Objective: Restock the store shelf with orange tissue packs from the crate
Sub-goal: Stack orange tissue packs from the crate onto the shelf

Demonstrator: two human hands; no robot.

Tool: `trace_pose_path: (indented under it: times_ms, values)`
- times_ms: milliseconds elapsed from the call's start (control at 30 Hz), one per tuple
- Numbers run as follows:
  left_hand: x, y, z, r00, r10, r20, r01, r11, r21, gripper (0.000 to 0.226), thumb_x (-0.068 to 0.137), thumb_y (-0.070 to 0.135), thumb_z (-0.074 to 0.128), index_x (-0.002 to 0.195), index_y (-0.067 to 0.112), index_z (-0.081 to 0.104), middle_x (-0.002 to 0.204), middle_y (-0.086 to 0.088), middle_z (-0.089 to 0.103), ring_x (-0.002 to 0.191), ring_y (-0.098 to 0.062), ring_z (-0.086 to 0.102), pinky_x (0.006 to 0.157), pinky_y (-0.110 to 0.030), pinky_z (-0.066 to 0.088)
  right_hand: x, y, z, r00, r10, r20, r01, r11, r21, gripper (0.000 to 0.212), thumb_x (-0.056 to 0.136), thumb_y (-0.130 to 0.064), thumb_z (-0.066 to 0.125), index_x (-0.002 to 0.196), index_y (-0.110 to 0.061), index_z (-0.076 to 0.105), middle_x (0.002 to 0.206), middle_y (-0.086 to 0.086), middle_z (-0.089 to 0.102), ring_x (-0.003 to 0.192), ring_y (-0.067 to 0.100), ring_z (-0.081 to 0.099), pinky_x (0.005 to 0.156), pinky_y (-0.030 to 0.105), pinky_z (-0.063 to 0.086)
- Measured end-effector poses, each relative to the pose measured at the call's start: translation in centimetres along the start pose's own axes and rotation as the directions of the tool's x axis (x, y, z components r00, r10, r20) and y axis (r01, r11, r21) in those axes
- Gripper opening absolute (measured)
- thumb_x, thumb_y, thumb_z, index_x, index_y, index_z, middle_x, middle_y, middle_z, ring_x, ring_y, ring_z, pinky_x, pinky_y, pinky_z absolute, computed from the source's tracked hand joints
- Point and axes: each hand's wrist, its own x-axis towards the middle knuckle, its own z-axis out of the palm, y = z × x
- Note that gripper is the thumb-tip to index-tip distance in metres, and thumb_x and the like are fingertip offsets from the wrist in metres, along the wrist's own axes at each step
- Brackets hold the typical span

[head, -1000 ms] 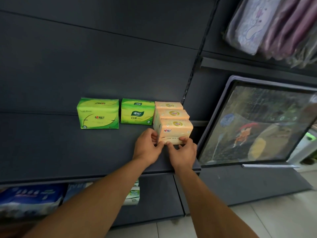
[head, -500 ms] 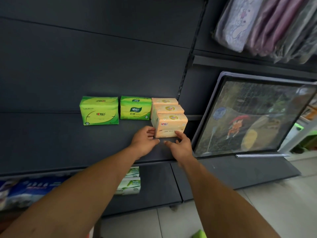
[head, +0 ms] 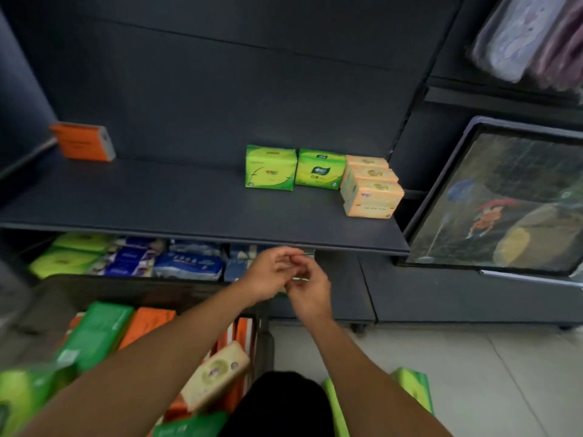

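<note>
Three pale orange tissue packs (head: pixel 372 190) sit in a row running from far to near at the right end of the dark shelf (head: pixel 189 206), just right of two green packs (head: pixel 293 168). Both hands hang together below the shelf's front edge — the left hand (head: pixel 271 272) and the right hand (head: pixel 310 291) loosely curled, fingertips close, holding nothing that can be made out. The crate (head: pixel 38 310) lies near left, with green and orange packs inside and one pale orange pack (head: pixel 217 373) tilted near its right side. An orange box (head: pixel 82 141) stands far left on the shelf.
</note>
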Motion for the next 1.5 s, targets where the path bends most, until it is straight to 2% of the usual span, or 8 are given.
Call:
trace_pose_path:
  times_ms: [233, 367, 467, 567, 767, 1033, 1267, 1500]
  values:
    - [-11.1, -7.9, -5.8, 0.966, -0.247, 0.073, 0.210, 0.921, 0.329, 0.044, 0.064, 0.012, 0.063, 0.105, 0.029, 0.061, 0.109, -0.005, 0.067, 0.100, -0.019, 0.064, 0.091, -0.037, 0.052, -7.0, -0.1, 6.0, 0.812, 0.191, 0.551, 0.230, 0.763, -0.604, 0.055, 0.078, -0.002, 0.070, 0.130, -0.019, 0.062, 0.127, 0.009, 0.063, 0.115, 0.022, 0.060, 0.093, 0.023, 0.048]
    - [-15.5, -9.4, -6.3, 0.913, -0.404, 0.049, 0.286, 0.724, 0.628, 0.094, 0.062, 0.033, 0.078, 0.145, 0.013, 0.037, 0.132, -0.011, 0.054, 0.118, -0.027, 0.056, 0.096, -0.030, 0.047, -8.2, 0.3, 8.1, 0.742, 0.305, 0.597, 0.384, 0.537, -0.751, 0.060, 0.078, -0.017, 0.075, 0.134, -0.026, 0.055, 0.129, 0.011, 0.052, 0.120, 0.032, 0.054, 0.099, 0.039, 0.049]
    - [-18.0, -11.1, -6.3, 0.880, -0.472, -0.045, 0.370, 0.624, 0.688, 0.092, 0.069, 0.051, 0.080, 0.143, 0.015, 0.038, 0.132, -0.013, 0.056, 0.116, -0.029, 0.059, 0.092, -0.031, 0.049, -9.4, 0.3, 9.0, 0.737, 0.325, 0.593, 0.420, 0.468, -0.778, 0.049, 0.082, -0.020, 0.072, 0.128, -0.021, 0.056, 0.130, 0.012, 0.049, 0.122, 0.032, 0.051, 0.100, 0.041, 0.048]
    - [-19.5, -12.3, -6.4, 0.875, -0.475, -0.095, 0.431, 0.674, 0.600, 0.073, 0.073, 0.062, 0.074, 0.130, 0.021, 0.053, 0.120, -0.007, 0.066, 0.103, -0.025, 0.066, 0.075, -0.025, 0.048, -10.0, 0.4, 9.3, 0.734, 0.334, 0.592, 0.404, 0.485, -0.775, 0.050, 0.081, -0.022, 0.073, 0.128, -0.023, 0.056, 0.130, 0.011, 0.048, 0.121, 0.032, 0.051, 0.101, 0.042, 0.047]
    - [-20.8, -12.5, -7.1, 0.912, -0.394, -0.118, 0.401, 0.790, 0.464, 0.056, 0.080, 0.032, 0.078, 0.128, 0.013, 0.056, 0.126, -0.009, 0.064, 0.114, -0.027, 0.061, 0.087, -0.025, 0.045, -9.9, 0.2, 8.8, 0.787, 0.298, 0.541, 0.349, 0.507, -0.788, 0.057, 0.082, -0.017, 0.071, 0.135, -0.023, 0.052, 0.129, 0.009, 0.049, 0.119, 0.031, 0.055, 0.101, 0.041, 0.048]
    - [-20.5, -11.0, -9.0, 0.961, -0.052, -0.270, 0.123, 0.960, 0.253, 0.051, 0.077, 0.010, 0.060, 0.120, 0.036, 0.053, 0.116, -0.007, 0.064, 0.098, -0.019, 0.064, 0.078, -0.017, 0.052, -9.6, -1.6, 7.8, 0.924, 0.283, 0.259, -0.070, 0.788, -0.611, 0.058, 0.101, -0.054, 0.037, 0.146, -0.018, 0.043, 0.143, 0.011, 0.044, 0.126, 0.028, 0.050, 0.105, 0.038, 0.042]
    - [-18.3, -7.0, -7.9, 0.949, -0.123, -0.289, 0.126, 0.992, -0.006, 0.047, 0.067, -0.011, 0.069, 0.091, 0.028, 0.061, 0.113, 0.003, 0.055, 0.107, -0.015, 0.055, 0.085, -0.023, 0.048, -8.8, -1.2, 7.0, 0.887, 0.417, 0.200, -0.296, 0.843, -0.448, 0.076, 0.092, -0.044, 0.065, 0.154, -0.017, 0.031, 0.151, 0.007, 0.044, 0.134, 0.026, 0.048, 0.108, 0.031, 0.039]
    - [-16.3, -4.5, -8.2, 0.876, -0.187, -0.445, 0.050, 0.952, -0.301, 0.057, 0.075, -0.020, 0.066, 0.117, 0.013, 0.047, 0.111, 0.005, 0.054, 0.109, -0.014, 0.054, 0.075, -0.016, 0.048, -8.3, -1.3, 6.2, 0.941, 0.282, 0.188, -0.230, 0.938, -0.258, 0.079, 0.066, -0.054, 0.081, 0.135, -0.030, 0.051, 0.136, 0.005, 0.052, 0.113, 0.019, 0.059, 0.096, 0.037, 0.054]
